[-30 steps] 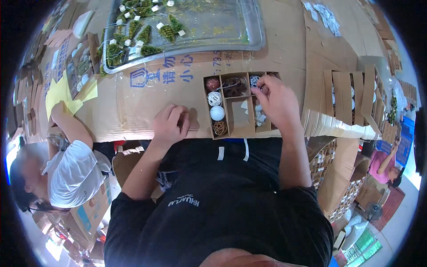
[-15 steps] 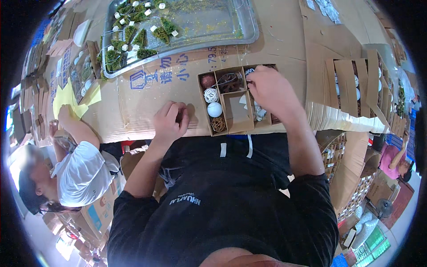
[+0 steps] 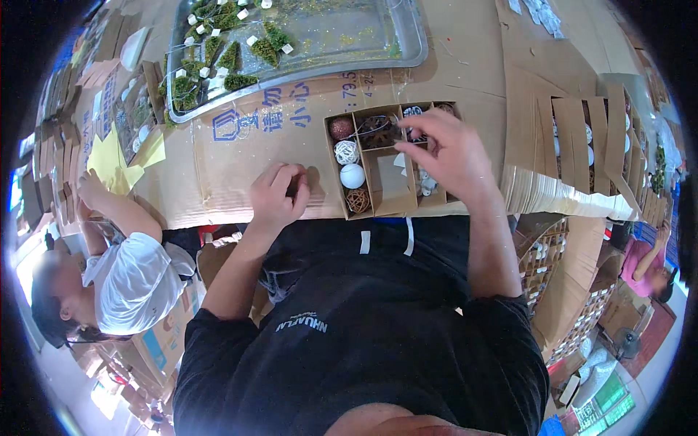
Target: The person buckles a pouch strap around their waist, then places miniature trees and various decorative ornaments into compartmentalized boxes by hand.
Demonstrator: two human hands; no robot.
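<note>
A divided cardboard box (image 3: 393,190) lies at the table's near edge. Its left column holds a reddish-brown glitter ball (image 3: 340,128), a white woven ball (image 3: 346,152), a smooth white ball (image 3: 352,176) and a brown wicker ball (image 3: 357,200). A dark brown ornament (image 3: 377,132) with a cord fills the upper middle compartment. Over the box's right side hovers my right hand (image 3: 456,156), thumb and forefinger apart, partly hiding a patterned ball (image 3: 413,112) and small white pieces (image 3: 427,182). My left hand (image 3: 278,195) rests on the cardboard left of the box, fingers curled; what lies inside them is hidden.
A clear plastic tray (image 3: 342,74) with small green trees on white cubes stands beyond. To the right is another divided box (image 3: 618,138) of ornaments. At left, a person in a white shirt (image 3: 138,280) reaches toward yellow paper (image 3: 115,166). Another person in pink (image 3: 640,254) is far right.
My right hand has drawn back slightly from the upper right compartment, its thumb and forefinger now spread, uncovering the patterned ball. My left hand stays put. The neighbour's hand has shifted left off the yellow paper.
</note>
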